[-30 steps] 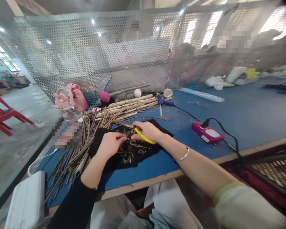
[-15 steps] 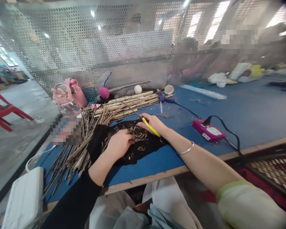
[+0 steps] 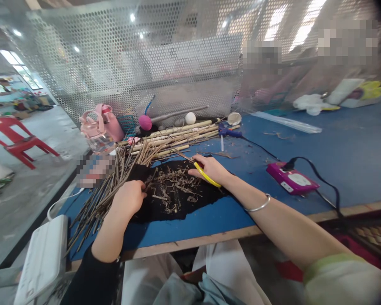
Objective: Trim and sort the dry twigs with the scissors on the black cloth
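Note:
My right hand is closed around yellow-handled scissors, their dark blades pointing away to the upper left. It rests at the right side of a black cloth lying on the blue table. Dry brown plant scraps are scattered over the cloth. At the cloth's left edge, my left hand has its fingers curled and pinched together. Dark, thin bits show by its fingertips, but what it grips is unclear. Just beyond that hand lies a pile of thin dry sticks.
Thicker pale sticks lie behind the cloth, beside a blue glue gun. Rightward is a purple power box with a black cord. A pink bottle and white power strip stand left. A perforated metal screen borders the back.
My left hand has moved left, from over the scraps to the cloth's left edge, uncovering more scraps. My right hand keeps the scissors in about the same place. The view has shifted slightly left.

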Demonstrator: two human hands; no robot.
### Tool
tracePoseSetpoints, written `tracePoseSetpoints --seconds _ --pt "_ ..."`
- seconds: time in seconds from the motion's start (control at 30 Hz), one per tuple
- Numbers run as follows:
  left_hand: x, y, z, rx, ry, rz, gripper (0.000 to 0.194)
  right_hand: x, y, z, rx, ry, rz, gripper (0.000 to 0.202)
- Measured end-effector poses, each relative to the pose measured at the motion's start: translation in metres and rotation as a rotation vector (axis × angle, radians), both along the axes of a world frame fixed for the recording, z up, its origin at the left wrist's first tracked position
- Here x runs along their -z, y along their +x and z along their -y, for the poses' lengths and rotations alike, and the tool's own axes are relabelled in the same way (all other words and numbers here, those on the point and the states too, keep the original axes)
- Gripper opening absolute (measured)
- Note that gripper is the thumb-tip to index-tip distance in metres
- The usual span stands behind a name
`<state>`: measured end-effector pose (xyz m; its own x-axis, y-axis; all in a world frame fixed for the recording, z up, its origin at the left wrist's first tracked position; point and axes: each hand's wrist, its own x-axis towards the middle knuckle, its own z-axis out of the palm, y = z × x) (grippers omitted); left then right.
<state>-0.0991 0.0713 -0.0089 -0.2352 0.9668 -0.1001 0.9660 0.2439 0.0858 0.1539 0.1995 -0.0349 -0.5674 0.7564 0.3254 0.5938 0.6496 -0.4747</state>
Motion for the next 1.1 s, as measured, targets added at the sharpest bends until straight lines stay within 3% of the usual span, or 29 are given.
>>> tracePoseSetpoints --seconds 0.17,0.27,0.4,0.6,0.67,0.87,1.1 --pt "-0.01 0.003 0.004 -0.002 0.151 0.122 0.036 0.001 0.0 0.002 0.028 0.006 -0.005 0.039" --pt "-0.016 0.01 0.0 0.058 0.159 0.246 0.029 -0.001 -0.003 0.006 0.05 0.008 0.006 0.041" --pt "-0.019 0.024 -0.018 0.148 0.134 0.251 0.022 -0.004 -0.009 0.014 0.071 0.013 0.05 0.044" --pt "-0.024 0.034 -0.046 0.173 0.102 0.216 0.015 -0.006 -0.011 0.018 0.074 0.026 0.093 0.045" --pt "-0.021 0.034 -0.049 0.17 0.161 0.316 0.016 -0.006 -0.009 0.018 0.07 0.009 0.089 0.048" --pt "-0.001 0.043 -0.041 -0.01 0.185 0.995 0.021 -0.008 -0.008 0.019 -0.031 0.011 -0.09 0.054" --pt "0.003 0.053 -0.033 -0.071 0.195 1.177 0.02 -0.015 -0.005 0.019 0.039 -0.064 -0.205 0.048"
